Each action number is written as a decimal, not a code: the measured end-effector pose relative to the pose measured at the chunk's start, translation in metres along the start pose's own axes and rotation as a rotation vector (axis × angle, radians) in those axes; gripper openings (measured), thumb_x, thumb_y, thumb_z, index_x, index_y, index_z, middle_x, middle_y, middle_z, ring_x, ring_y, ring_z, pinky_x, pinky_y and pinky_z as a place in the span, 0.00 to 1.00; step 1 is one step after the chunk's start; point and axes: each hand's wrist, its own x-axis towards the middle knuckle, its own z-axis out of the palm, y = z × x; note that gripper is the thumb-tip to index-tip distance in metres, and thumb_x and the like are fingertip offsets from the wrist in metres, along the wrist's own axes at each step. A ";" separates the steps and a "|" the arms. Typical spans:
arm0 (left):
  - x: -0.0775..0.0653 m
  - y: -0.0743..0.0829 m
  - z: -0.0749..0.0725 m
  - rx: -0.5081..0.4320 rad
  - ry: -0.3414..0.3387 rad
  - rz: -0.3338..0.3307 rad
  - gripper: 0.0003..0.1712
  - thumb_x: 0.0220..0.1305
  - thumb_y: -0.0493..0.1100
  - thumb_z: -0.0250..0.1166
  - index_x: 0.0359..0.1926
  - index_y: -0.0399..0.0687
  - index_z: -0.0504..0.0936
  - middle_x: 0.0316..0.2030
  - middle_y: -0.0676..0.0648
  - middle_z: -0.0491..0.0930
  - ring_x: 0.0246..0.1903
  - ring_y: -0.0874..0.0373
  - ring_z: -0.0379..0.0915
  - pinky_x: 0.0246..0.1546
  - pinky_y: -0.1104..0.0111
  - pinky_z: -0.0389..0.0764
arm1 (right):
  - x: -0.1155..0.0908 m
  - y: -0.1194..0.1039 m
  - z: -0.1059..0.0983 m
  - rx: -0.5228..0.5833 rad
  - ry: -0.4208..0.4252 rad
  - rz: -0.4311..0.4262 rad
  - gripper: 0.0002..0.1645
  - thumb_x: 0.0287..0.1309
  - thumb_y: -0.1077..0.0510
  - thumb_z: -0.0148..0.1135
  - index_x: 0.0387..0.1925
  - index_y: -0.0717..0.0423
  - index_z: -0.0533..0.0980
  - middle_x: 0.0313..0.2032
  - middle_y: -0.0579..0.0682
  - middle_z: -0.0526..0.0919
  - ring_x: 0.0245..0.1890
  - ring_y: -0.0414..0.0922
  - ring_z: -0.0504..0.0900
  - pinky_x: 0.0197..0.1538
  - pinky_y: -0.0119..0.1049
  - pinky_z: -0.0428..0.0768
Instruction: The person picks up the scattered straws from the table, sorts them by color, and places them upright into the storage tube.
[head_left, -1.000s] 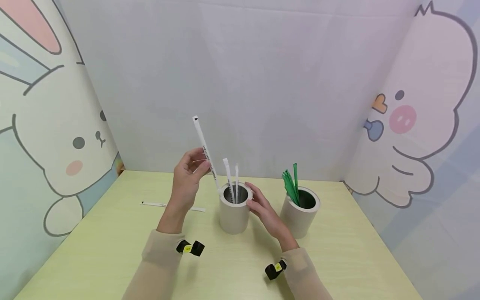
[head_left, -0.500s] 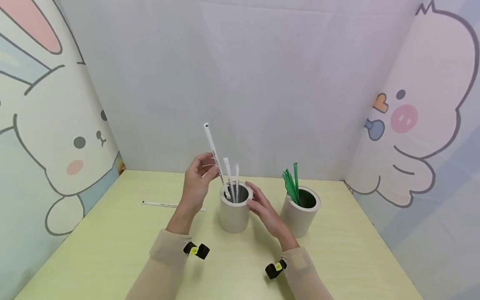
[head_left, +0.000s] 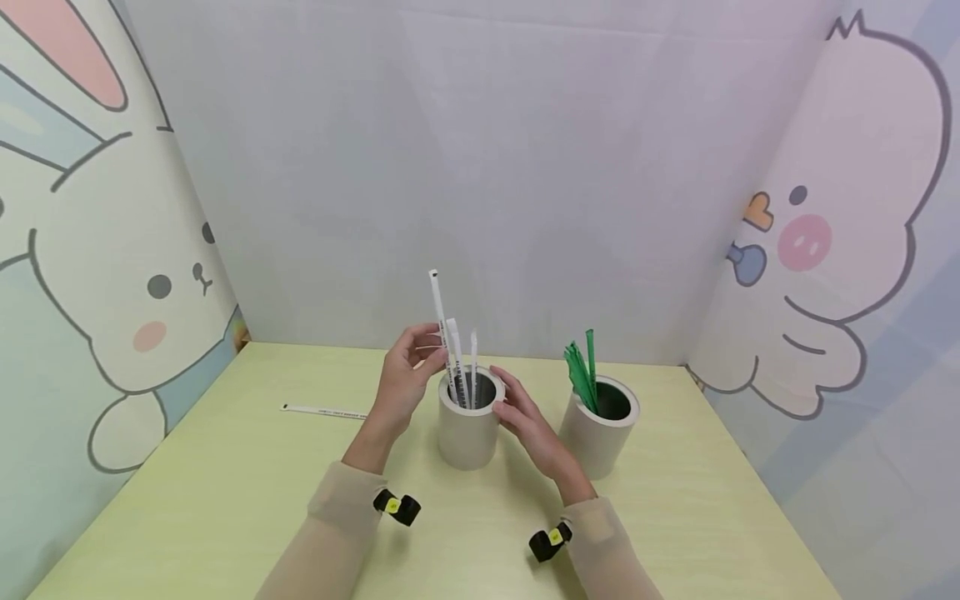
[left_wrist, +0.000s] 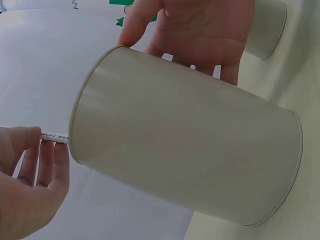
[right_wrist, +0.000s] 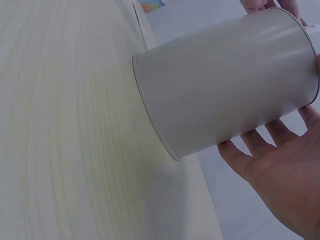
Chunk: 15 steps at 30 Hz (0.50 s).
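Note:
My left hand (head_left: 403,379) pinches a long white paper-wrapped straw (head_left: 437,298) between thumb and fingers. The straw's lower end is inside a light grey cylindrical canister (head_left: 468,437), and its upper end rises above the hand. Two other white wrapped straws (head_left: 454,354) lean in the same canister. On the canister's right side, my right hand (head_left: 531,423) holds it near the rim, thumb toward the front and fingers behind. The left wrist view shows the canister wall (left_wrist: 180,135) between both hands. In the right wrist view the fingers (right_wrist: 257,145) press along its side.
Another white wrapped straw (head_left: 318,410) lies on the pale wood table (head_left: 210,500) at the left, its right end hidden behind my left hand. A second grey canister (head_left: 597,442) with several green wrapped straws (head_left: 577,371) stands at right. A grey backdrop (head_left: 480,183) rises behind.
My left hand has moved right and slightly down. The straw it pinches has gone from beside the canister's rim to inside it and sits lower and more upright. The right hand has stayed put.

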 end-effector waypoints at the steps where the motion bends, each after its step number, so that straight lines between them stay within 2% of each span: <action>1: 0.001 0.000 -0.001 0.009 -0.001 0.001 0.25 0.73 0.29 0.66 0.67 0.39 0.75 0.55 0.36 0.78 0.50 0.53 0.80 0.56 0.63 0.87 | 0.000 0.000 0.000 0.001 0.002 -0.001 0.35 0.83 0.54 0.45 0.84 0.39 0.52 0.83 0.52 0.53 0.83 0.56 0.53 0.81 0.63 0.57; 5: 0.002 0.003 -0.005 0.036 -0.009 0.022 0.27 0.72 0.29 0.67 0.68 0.39 0.75 0.58 0.32 0.76 0.52 0.52 0.79 0.55 0.64 0.87 | -0.001 0.000 -0.001 0.001 0.001 -0.009 0.35 0.83 0.54 0.45 0.84 0.40 0.52 0.83 0.52 0.53 0.83 0.56 0.53 0.81 0.63 0.56; 9: 0.003 0.010 -0.013 0.108 -0.031 0.039 0.29 0.71 0.33 0.70 0.70 0.42 0.74 0.61 0.34 0.76 0.57 0.49 0.78 0.56 0.68 0.86 | -0.001 0.000 -0.003 0.001 0.003 -0.015 0.36 0.82 0.52 0.47 0.84 0.39 0.52 0.83 0.52 0.53 0.83 0.55 0.53 0.81 0.62 0.56; 15: 0.004 0.023 -0.043 0.271 -0.087 0.065 0.30 0.72 0.39 0.72 0.71 0.47 0.74 0.64 0.42 0.78 0.62 0.46 0.78 0.58 0.71 0.83 | 0.001 0.003 -0.003 -0.004 -0.016 -0.011 0.36 0.83 0.51 0.46 0.85 0.39 0.51 0.84 0.54 0.52 0.83 0.56 0.53 0.81 0.62 0.56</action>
